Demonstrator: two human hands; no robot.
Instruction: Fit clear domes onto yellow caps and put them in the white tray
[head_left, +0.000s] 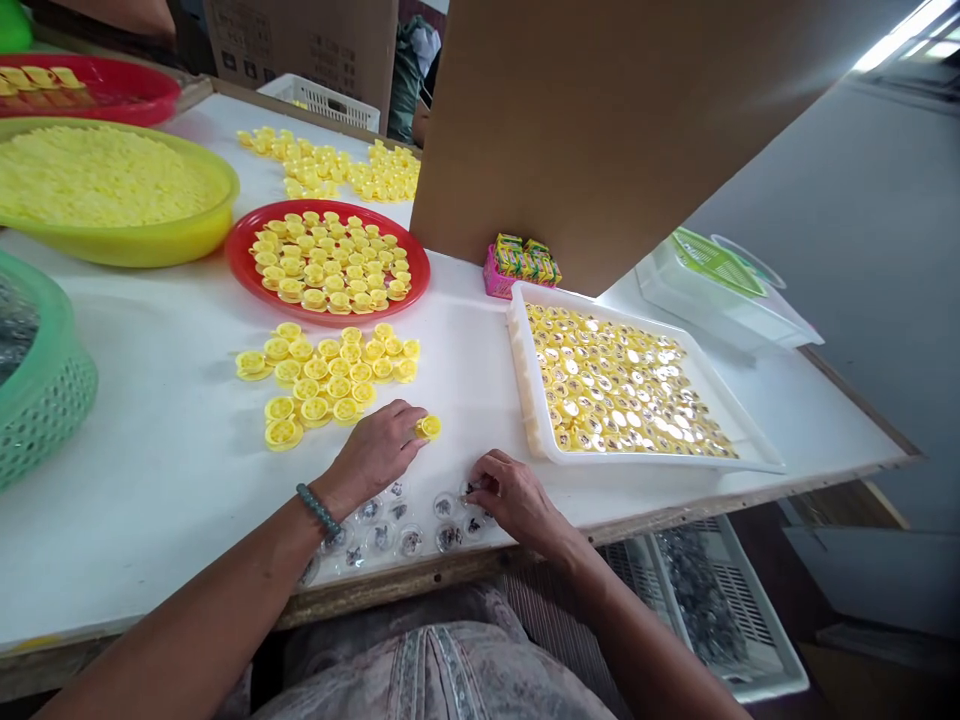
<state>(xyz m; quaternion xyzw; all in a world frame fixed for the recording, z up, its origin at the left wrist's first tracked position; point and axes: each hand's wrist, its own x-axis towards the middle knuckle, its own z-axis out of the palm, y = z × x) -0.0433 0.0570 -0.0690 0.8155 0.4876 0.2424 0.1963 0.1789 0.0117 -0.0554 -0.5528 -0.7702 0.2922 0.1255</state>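
My left hand (381,446) pinches a small yellow toy teacup (429,428) between thumb and fingers, just above the table. Close to the front edge, my right hand (511,496) has its fingertips closed on a clear round disc (471,488) with a dark printed picture, partly hidden by the fingers. More such clear discs (411,541) lie loosely on the table between and below my hands. Beyond my left hand stands a group of yellow toy teacups (316,389) with saucers.
A red tray (234,262) holds more yellow cups. At right, a white tray (534,398) is filled with cups bearing pictures. A pink basket (496,284) of small boxes stands by a tall cardboard panel (570,130). A yellow basin (187,235) and a green basket (56,400) are at left.
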